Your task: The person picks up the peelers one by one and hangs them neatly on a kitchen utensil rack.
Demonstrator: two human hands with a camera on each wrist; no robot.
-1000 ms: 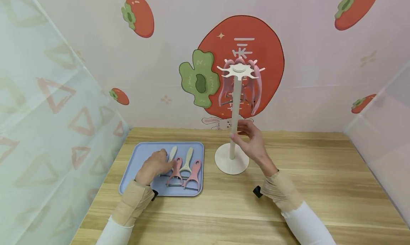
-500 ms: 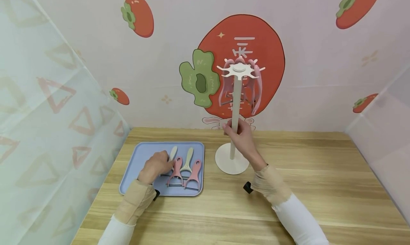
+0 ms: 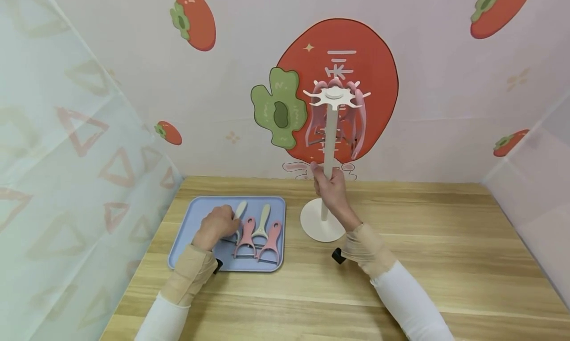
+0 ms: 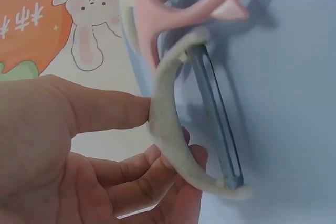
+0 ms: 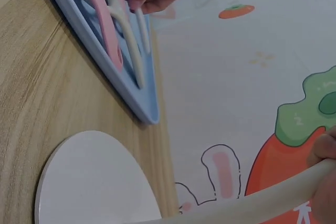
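Left hand (image 3: 218, 226): fingers curled in a pinch on the white plastic Y-shaped peeler (image 4: 164, 103), thumb on the outside of its curved frame; whether it is lifted clear, I cannot tell.
Right hand (image 3: 333, 190): fingers wrapped around the slim white upright pole (image 3: 331, 138), between its base and its hooked top.
White peeler: within the outline of the shallow light-blue rectangular tray (image 3: 190, 227), left of the other peelers, its metal blade (image 4: 212, 114) turned away from the palm.
Snag risk: the frame end sits close against the nearer pink plastic peeler (image 3: 248, 229), so a sideways pull would likely drag that one along.
Slip risk: with the pinch on the smooth frame rather than the handle, the peeler could twist and swing its blade toward the fingertips.
Tipping risk: the pink peelers (image 3: 361, 123) hang at the back and right of the star-shaped white hook top (image 3: 335, 94); a loosened right hand might let the load lean.
Blue tray: also holds a second pink peeler (image 3: 275, 232) and a cream peeler (image 3: 263, 219), its lower end partly covered.
Round white base (image 3: 320, 231): flat on the wood-grain table (image 3: 311, 301), just right of the tray.
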